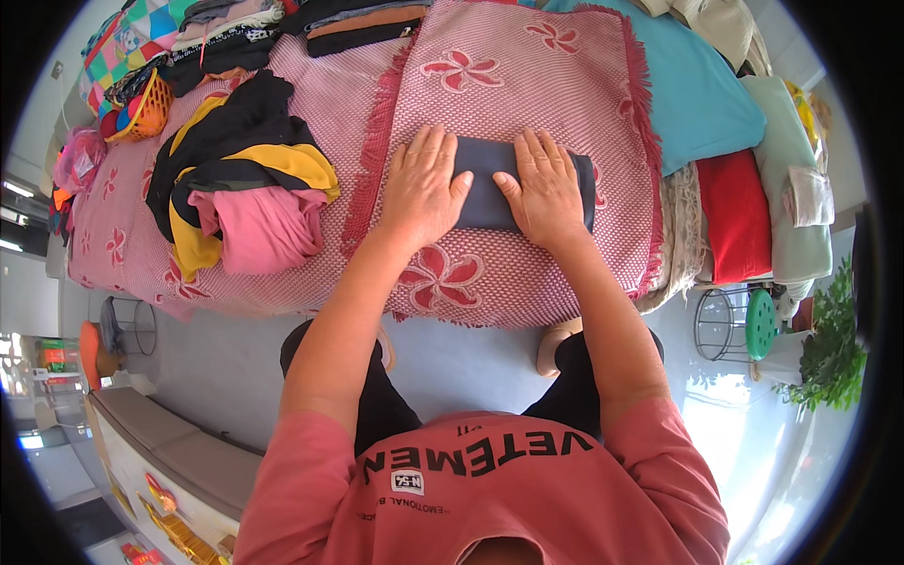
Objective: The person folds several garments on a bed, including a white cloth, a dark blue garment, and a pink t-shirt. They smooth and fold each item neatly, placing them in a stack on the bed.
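A dark navy folded cloth, shaped into a neat rectangle, lies on the pink woven blanket with red flowers and red fringe. My left hand rests flat at its left end, fingers stretched away from me. Over its right part lies my right hand, also flat, with the thumb spread toward the middle. The far right edge of the cloth shows beyond that hand. To the left sits a loose heap of clothes, with a black and yellow garment and a pink garment.
Folded dark and brown clothes line the far edge, beside an orange basket. At right are a turquoise cloth, a red cloth and pale green bedding. A green-topped stool and a plant stand on the floor.
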`<control>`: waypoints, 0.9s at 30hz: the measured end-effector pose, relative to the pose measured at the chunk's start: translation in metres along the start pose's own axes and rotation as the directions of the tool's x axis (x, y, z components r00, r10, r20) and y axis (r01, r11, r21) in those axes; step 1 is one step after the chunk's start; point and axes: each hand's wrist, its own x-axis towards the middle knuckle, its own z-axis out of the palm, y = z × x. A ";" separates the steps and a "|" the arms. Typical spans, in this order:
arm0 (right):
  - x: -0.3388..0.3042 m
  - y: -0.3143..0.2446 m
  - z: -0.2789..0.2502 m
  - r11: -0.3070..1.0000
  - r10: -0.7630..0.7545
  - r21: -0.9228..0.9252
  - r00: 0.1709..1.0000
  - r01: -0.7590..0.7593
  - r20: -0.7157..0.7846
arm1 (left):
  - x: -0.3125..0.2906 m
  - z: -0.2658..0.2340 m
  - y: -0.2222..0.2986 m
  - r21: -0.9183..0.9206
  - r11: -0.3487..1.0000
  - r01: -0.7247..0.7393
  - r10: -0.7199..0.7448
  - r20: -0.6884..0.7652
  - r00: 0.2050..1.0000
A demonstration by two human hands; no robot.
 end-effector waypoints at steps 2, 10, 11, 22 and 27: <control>-0.001 0.005 -0.004 0.999 0.043 -0.010 0.999 -0.043 -0.013 | -0.003 -0.004 -0.008 -0.048 0.999 0.010 -0.009 0.019 1.000; -0.024 0.088 0.011 0.975 0.205 0.088 0.978 -0.202 -0.027 | 0.000 -0.005 -0.022 -0.090 0.989 0.116 -0.109 0.072 0.991; -0.026 0.091 0.007 0.978 0.204 0.051 0.979 -0.204 -0.004 | -0.001 -0.007 -0.025 -0.073 0.990 0.118 -0.114 0.066 0.991; -0.036 0.096 -0.070 0.957 0.228 0.187 0.974 -0.221 -0.013 | -0.017 -0.051 -0.041 0.036 0.991 0.128 -0.121 -0.150 0.981; -0.050 0.033 -0.095 0.935 -0.303 0.217 0.951 0.282 0.069 | -0.040 -0.074 -0.012 -0.166 0.932 -0.323 0.338 0.073 0.938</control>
